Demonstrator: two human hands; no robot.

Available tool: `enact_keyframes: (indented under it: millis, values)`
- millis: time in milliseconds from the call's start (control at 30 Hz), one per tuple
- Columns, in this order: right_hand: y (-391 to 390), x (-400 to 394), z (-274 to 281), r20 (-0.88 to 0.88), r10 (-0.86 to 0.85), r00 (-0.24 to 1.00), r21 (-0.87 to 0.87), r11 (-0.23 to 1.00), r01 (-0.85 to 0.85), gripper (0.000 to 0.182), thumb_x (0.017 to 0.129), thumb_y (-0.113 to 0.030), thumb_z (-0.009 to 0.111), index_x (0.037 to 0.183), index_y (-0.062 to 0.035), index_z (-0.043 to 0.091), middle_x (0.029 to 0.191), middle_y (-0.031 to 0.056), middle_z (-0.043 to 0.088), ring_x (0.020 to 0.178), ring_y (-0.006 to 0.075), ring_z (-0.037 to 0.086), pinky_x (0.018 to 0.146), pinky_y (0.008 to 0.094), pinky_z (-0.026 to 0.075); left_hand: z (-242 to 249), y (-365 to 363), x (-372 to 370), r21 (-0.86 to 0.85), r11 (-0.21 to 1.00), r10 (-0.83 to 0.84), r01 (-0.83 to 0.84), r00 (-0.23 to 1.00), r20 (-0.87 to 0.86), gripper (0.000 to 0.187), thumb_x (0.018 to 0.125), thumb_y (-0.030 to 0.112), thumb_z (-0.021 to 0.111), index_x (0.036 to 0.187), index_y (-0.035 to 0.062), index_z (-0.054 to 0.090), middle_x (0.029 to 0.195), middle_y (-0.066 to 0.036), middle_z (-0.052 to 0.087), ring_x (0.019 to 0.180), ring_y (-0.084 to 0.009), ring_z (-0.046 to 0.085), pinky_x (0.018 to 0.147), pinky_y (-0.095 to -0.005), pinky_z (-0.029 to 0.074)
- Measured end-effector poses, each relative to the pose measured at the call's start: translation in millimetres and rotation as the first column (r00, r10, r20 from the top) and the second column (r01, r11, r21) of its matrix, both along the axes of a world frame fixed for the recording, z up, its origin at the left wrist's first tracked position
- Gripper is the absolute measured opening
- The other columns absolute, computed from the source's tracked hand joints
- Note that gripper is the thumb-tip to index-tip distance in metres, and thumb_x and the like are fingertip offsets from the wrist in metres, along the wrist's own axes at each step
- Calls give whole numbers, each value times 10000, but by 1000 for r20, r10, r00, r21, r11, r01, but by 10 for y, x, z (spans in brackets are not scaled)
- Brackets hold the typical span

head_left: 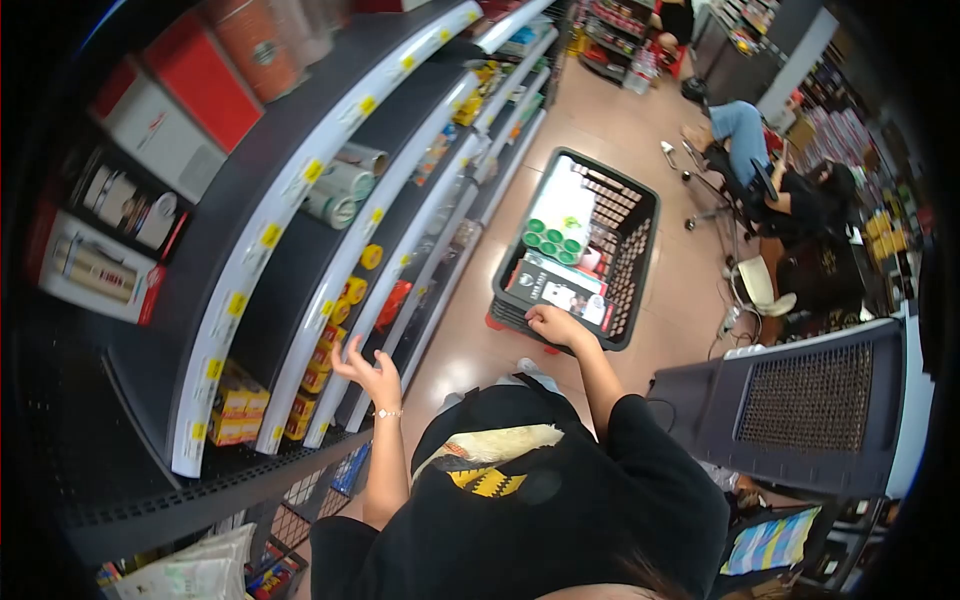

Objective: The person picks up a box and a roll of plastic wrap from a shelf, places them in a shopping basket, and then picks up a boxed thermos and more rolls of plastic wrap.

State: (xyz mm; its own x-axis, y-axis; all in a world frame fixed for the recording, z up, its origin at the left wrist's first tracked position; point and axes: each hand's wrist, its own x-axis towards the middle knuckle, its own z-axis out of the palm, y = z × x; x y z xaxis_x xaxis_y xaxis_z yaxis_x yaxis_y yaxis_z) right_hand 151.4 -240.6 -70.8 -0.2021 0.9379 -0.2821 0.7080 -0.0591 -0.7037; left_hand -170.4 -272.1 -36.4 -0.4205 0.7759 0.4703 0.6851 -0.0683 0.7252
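Observation:
A black shopping basket stands in front of me on the floor, its near end layered like stacked rims. My right hand is closed at that near end, with the fingers curled over the edge. Inside the basket are a white pack with green round ends and a dark box with a picture nearer to me. My left hand is raised beside the shelves, fingers apart and holding nothing. Just beyond its fingertips are small yellow and red boxes on a lower shelf.
Curved shelves with yellow price tags run along my left, holding boxed flasks and cans. To the right a person sits on a wheeled chair. A large grey machine with a grille stands near my right side.

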Motion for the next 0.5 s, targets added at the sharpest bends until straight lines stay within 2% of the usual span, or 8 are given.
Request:
enact_keyframes:
  millis: [33, 100, 133, 167, 267, 367, 433, 500]
  values:
    - [-62, 113, -53, 3, -17, 1000, -28, 999, 17, 245, 752, -133, 507, 947, 7, 554, 749, 91, 599, 707, 198, 571, 663, 279, 443, -30, 63, 128, 10, 999, -49, 49, 999, -6, 349, 663, -21, 471, 1007, 37, 481, 1188, -201, 268, 1140, -338, 248, 958, -428, 193]
    - [-160, 311, -144, 6, -42, 999, -79, 996, 43, 253, 755, -135, 505, 958, 10, 549, 748, 101, 597, 710, 201, 570, 665, 280, 443, -179, 191, 279, -81, 955, -273, 285, 953, 134, 266, 666, -25, 471, 922, 29, 516, 1116, -169, 360, 1073, -297, 357, 916, -375, 283]
    - [-182, 417, -248, -14, -44, 999, -97, 994, 42, 259, 768, -150, 499, 967, 9, 547, 762, 87, 595, 715, 188, 565, 666, 279, 446, -106, 227, 423, -123, 922, -324, 367, 906, 274, 201, 670, -48, 453, 844, 22, 527, 1044, -140, 421, 965, -250, 449, 807, -303, 382]
    - [-182, 500, -358, -75, -77, 994, -126, 990, 67, 260, 771, -155, 498, 971, 4, 547, 773, 75, 595, 717, 174, 563, 665, 272, 446, -233, 287, 491, -73, 882, -437, 466, 865, 246, 165, 688, -66, 452, 813, 13, 526, 987, -118, 462, 864, -210, 494, 696, -259, 423]
    - [-81, 734, -337, -291, -184, 939, -282, 954, 100, 276, 790, -167, 487, 1027, -29, 524, 870, 30, 575, 754, 106, 537, 662, 239, 449, -403, 344, 815, -129, 814, -513, 566, 805, 299, 121, 723, -55, 477, 803, 11, 538, 881, -80, 502, 769, -189, 526, 643, -255, 439]
    - [102, 877, -357, -498, -528, 688, -387, 845, 368, 294, 800, -171, 480, 1064, -42, 493, 928, 34, 556, 786, 99, 521, 670, 232, 451, -391, 327, 1089, -253, 746, -510, 616, 773, 377, 118, 733, -50, 475, 814, 7, 540, 860, -79, 505, 720, -162, 543, 631, -242, 441]
    - [337, 1003, -529, -592, -679, 434, -484, 730, 482, 301, 814, -189, 476, 1091, -73, 458, 990, 45, 516, 855, 141, 503, 713, 296, 463, -386, 337, 1193, -302, 692, -536, 656, 747, 394, 97, 751, -28, 482, 823, 2, 540, 833, -72, 522, 705, -142, 545, 631, -236, 438]
    - [605, 1045, -570, -522, -749, 408, -463, 651, 601, 315, 813, -199, 479, 1100, -77, 438, 1046, 68, 473, 915, 174, 479, 727, 344, 464, -391, 347, 1289, -332, 651, -527, 683, 721, 450, 75, 766, -11, 488, 822, -7, 538, 800, -63, 532, 692, -129, 553, 636, -230, 437]
